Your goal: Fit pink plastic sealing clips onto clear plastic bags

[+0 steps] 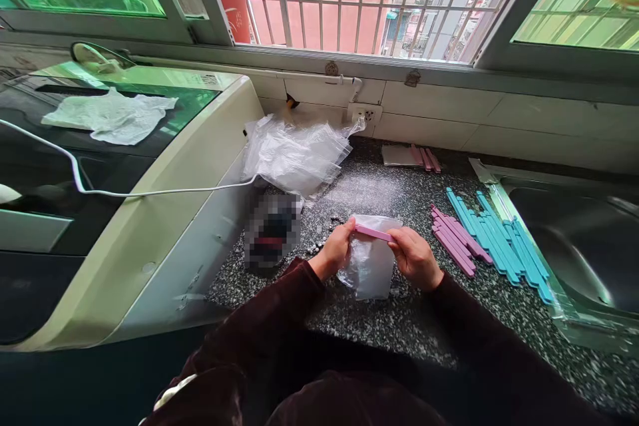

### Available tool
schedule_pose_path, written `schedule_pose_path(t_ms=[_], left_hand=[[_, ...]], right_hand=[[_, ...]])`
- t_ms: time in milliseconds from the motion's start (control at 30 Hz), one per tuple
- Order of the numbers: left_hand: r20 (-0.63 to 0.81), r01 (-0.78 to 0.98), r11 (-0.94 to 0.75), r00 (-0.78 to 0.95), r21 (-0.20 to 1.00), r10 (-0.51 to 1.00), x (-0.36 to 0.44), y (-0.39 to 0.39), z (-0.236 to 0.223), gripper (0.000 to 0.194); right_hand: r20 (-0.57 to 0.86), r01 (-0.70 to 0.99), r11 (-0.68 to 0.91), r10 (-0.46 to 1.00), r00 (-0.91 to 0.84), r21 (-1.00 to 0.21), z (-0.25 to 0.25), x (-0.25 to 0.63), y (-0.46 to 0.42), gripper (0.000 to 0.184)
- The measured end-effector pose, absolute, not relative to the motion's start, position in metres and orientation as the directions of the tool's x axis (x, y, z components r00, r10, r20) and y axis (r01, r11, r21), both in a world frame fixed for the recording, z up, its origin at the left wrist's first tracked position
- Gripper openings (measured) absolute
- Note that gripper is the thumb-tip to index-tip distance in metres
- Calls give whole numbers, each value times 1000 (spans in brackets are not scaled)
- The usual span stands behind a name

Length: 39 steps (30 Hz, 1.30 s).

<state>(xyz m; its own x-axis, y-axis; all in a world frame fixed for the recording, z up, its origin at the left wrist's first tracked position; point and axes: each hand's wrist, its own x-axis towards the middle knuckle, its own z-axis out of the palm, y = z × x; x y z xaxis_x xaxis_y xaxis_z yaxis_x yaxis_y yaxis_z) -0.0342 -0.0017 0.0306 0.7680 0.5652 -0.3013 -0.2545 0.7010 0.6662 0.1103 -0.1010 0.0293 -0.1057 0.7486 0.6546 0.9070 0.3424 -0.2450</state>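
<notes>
Both hands meet over the speckled granite counter (pixel 379 319). My left hand (pixel 335 251) pinches the left end of a pink clip stick (pixel 374 233) and the top of a small clear plastic bag (pixel 370 265). My right hand (pixel 414 257) grips the stick's right end and the bag's other edge. The bag hangs down between the hands, and the stick lies across its mouth. Just right of my right hand lies a pile of pink sticks (pixel 455 243) and, beyond it, a pile of blue sticks (pixel 502 241).
A heap of clear plastic bags (pixel 295 154) lies at the back left of the counter. More pink sticks on a flat packet (pixel 410 156) rest by the wall. A steel sink (pixel 579 239) is at the right, a washing machine (pixel 164 213) with a white cable at the left.
</notes>
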Motion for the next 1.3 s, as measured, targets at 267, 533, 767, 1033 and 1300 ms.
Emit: schedule_pose_path(t_ms=[267, 533, 767, 1033, 1300], left_hand=[[-319, -315, 700, 720, 641, 616, -33, -3, 35, 37], [-345, -284, 698, 710, 657, 614, -32, -2, 35, 40], [-334, -220, 666, 728, 713, 598, -28, 1, 27, 48], [-288, -225, 578, 694, 784, 660, -27, 5, 12, 40], [-257, -230, 558, 707, 797, 659, -26, 3, 17, 35]], right_hand=[[670, 899, 359, 735, -109, -248, 32, 109, -101, 15], [672, 897, 357, 735, -96, -262, 32, 109, -100, 16], [704, 876, 379, 707, -66, -299, 34, 107, -99, 20], [718, 881, 355, 696, -26, -312, 34, 108, -98, 21], [730, 878, 344, 684, 8, -333, 35, 107, -99, 21]])
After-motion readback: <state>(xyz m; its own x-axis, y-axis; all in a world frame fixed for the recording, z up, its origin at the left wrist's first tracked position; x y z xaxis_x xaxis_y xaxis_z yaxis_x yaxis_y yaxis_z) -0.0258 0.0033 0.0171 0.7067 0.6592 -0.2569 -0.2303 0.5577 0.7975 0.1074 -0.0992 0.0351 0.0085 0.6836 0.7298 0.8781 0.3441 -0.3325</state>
